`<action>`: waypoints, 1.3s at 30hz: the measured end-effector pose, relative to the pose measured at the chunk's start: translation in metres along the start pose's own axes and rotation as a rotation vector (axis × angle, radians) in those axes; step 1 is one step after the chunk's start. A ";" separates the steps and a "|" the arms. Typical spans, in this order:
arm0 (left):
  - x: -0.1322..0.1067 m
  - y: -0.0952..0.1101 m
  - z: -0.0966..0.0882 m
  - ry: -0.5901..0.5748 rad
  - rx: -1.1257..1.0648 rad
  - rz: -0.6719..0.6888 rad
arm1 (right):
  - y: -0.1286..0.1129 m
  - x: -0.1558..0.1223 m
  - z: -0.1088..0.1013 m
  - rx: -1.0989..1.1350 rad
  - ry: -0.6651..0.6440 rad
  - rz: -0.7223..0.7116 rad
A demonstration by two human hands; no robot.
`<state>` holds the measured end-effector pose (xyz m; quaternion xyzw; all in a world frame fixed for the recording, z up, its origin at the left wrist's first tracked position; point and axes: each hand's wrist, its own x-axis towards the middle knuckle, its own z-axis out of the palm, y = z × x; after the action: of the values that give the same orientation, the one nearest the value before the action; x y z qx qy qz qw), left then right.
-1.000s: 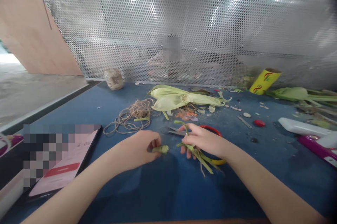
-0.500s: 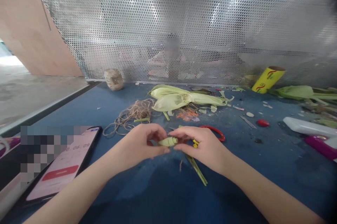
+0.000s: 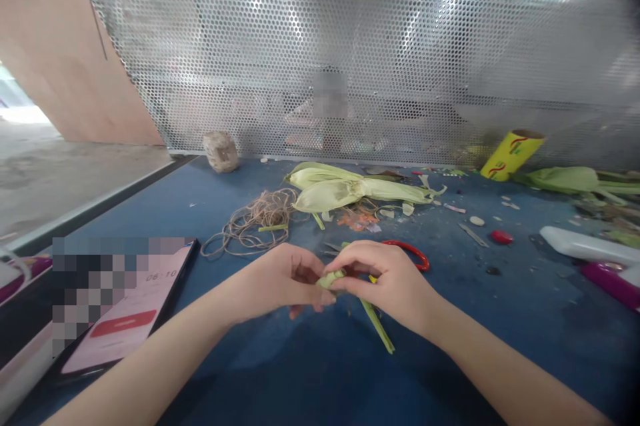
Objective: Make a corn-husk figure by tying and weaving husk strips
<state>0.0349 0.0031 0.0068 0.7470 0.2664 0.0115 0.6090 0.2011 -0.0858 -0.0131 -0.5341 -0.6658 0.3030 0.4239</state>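
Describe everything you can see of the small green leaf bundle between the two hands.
The leaf bundle is small and pale green, folded from strips that look like husk or palm leaf. It sits over the blue table, pinched between the left hand and right hand, which mostly hide it. Narrow green strips trail from under the right hand.

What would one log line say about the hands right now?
left hand: pinching leaf bundle | right hand: pinching leaf bundle too | nearby: scissors, twine
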 end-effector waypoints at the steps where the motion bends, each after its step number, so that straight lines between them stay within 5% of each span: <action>1: 0.000 0.001 0.000 -0.015 -0.035 0.004 | 0.000 0.000 -0.001 0.064 0.003 0.044; 7: 0.000 0.002 0.003 0.021 -0.084 0.083 | 0.005 0.001 0.001 0.234 0.013 0.175; 12: 0.003 -0.005 0.003 0.059 -0.051 0.047 | 0.000 0.000 0.003 0.052 0.044 0.087; 19: 0.006 -0.006 0.004 0.105 -0.098 0.041 | 0.002 0.001 0.000 0.131 -0.027 0.116; 27: 0.004 0.002 0.003 0.065 -0.361 0.022 | 0.000 0.004 -0.012 0.009 0.067 -0.005; 32: 0.015 -0.007 -0.008 0.314 -0.041 0.103 | 0.013 0.010 -0.031 -0.224 0.197 0.283; 39: 0.024 -0.017 -0.014 0.458 0.355 0.171 | 0.017 -0.002 -0.014 -0.395 -0.080 0.509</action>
<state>0.0438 0.0279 -0.0126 0.8394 0.3309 0.1842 0.3899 0.2213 -0.0845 -0.0214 -0.7431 -0.5728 0.2849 0.1964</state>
